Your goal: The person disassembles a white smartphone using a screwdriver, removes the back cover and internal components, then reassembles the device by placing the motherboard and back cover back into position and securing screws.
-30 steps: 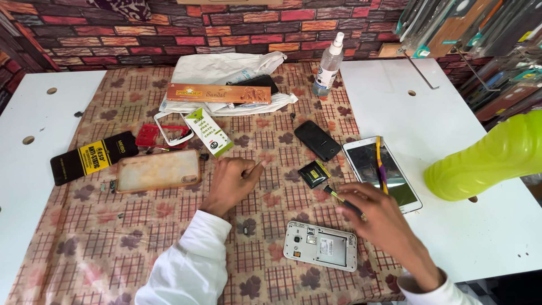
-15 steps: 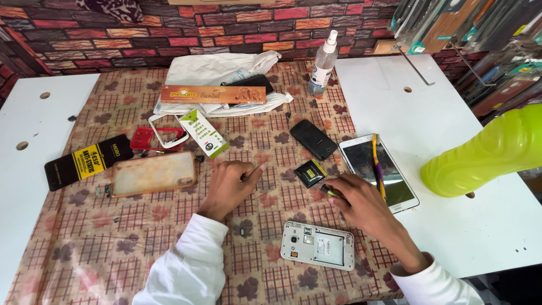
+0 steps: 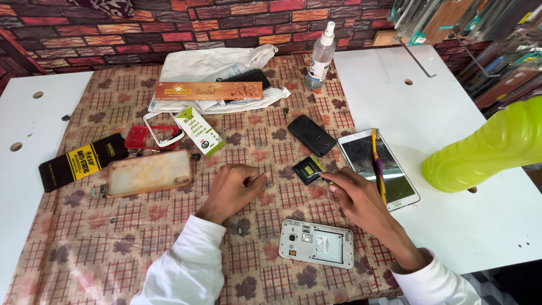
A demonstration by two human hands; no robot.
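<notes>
Right hand (image 3: 361, 200) pinches the corner of a small black-and-yellow battery (image 3: 309, 169) between thumb and fingertips; the battery lies on the patterned cloth (image 3: 84, 248), just beside the white smartphone (image 3: 378, 168). Left hand (image 3: 231, 189) rests loosely curled on the cloth, holding nothing. The opened phone body (image 3: 316, 243) lies near the table's front edge. Bare cloth extends to the left.

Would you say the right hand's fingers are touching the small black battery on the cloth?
Touching. In the head view, the right hand reaches forward and its fingertips meet the near-right edge of the small black battery, with no gap of cloth showing between them.
</notes>
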